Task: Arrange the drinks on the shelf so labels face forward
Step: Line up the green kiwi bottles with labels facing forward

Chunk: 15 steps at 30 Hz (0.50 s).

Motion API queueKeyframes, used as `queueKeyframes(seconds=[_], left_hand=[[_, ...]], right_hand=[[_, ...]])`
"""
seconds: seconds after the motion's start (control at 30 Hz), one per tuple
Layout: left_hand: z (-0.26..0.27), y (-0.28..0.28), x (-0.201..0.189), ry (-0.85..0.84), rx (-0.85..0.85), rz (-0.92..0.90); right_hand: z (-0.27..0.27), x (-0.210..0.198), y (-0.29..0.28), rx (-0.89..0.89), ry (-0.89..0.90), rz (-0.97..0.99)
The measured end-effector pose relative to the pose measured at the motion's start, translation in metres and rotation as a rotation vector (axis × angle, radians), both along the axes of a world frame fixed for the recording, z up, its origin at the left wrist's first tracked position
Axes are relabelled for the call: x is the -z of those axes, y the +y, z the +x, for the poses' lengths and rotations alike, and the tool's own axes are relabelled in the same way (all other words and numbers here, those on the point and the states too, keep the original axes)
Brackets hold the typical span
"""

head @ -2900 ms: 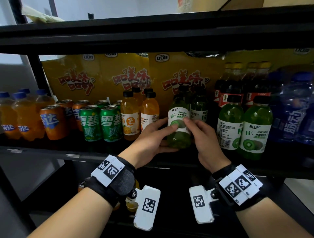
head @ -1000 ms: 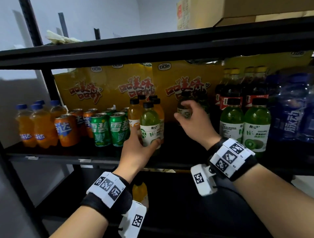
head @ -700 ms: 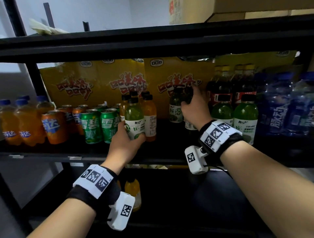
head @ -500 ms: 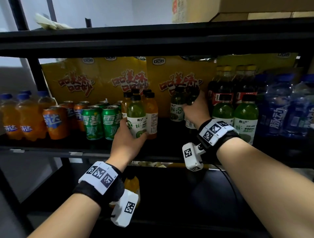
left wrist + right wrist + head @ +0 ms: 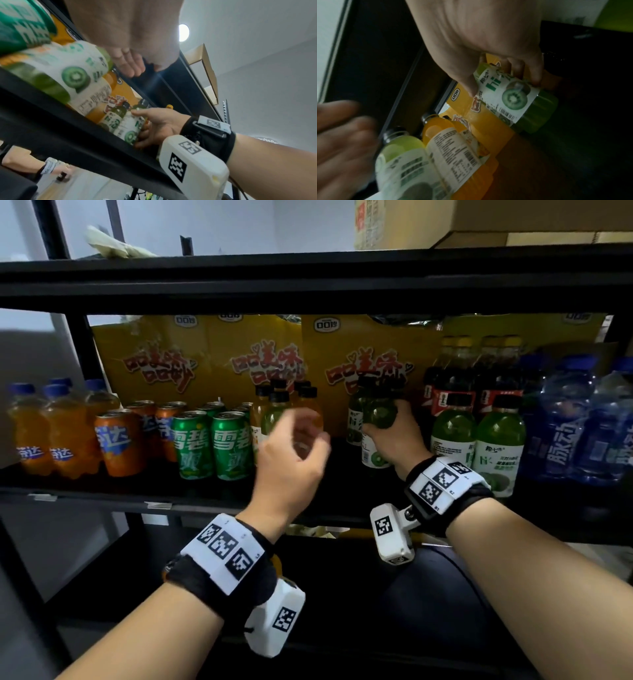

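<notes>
**Right hand grips a kiwi bottle at mid-shelf; left hand loose in front of the orange drinks**

The right hand (image 5: 394,440) has fingers and thumb curled round a green kiwi-juice plastic bottle with a black cap and white label (image 5: 375,419), held in the middle of the black metal shelf (image 5: 102,494); the right wrist view shows its kiwi picture turned toward the camera. One more kiwi bottle (image 5: 354,419) stands just beside it on the left. The left hand (image 5: 291,460) holds nothing, fingers loosely curled and motion-blurred, in front of a third kiwi bottle (image 5: 275,419) that stands among the orange-juice bottles with black caps (image 5: 310,409); about four caps show there, the exact count unclear. Two further kiwi bottles (image 5: 479,440) stand at the right front.

Leftward are two green drink cans (image 5: 210,445) in front, more behind, then orange cans (image 5: 118,441), at least three, and four orange soda bottles with blue caps (image 5: 48,433). Rightward stand dark bottles with red labels (image 5: 452,395) and blue water bottles (image 5: 565,426); their numbers cannot be told. Three yellow snack bags with red lettering (image 5: 260,361) line the back.

A cardboard box (image 5: 479,224) sits on the shelf above, against a pale wall (image 5: 239,224).
</notes>
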<state>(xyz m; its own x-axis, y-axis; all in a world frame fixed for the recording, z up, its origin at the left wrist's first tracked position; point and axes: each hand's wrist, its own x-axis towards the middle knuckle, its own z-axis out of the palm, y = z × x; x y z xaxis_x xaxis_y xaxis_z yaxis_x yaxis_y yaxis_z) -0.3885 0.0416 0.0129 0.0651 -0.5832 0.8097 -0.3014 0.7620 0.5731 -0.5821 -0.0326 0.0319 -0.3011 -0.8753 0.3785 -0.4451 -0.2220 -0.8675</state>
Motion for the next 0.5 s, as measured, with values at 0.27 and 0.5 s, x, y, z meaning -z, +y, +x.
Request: queueKeyframes(seconds=[0.27, 0.5], left_hand=[[-0.035, -0.018, 0.020, -0.145, 0.300, 0.560], [-0.041, -0.027, 0.016, -0.022, 0.347, 0.500]], right_hand=[[0.008, 0.022, 0.042, -0.253, -0.318, -0.121], [0.007, 0.030, 0.053, -0.374, -0.401, -0.143]])
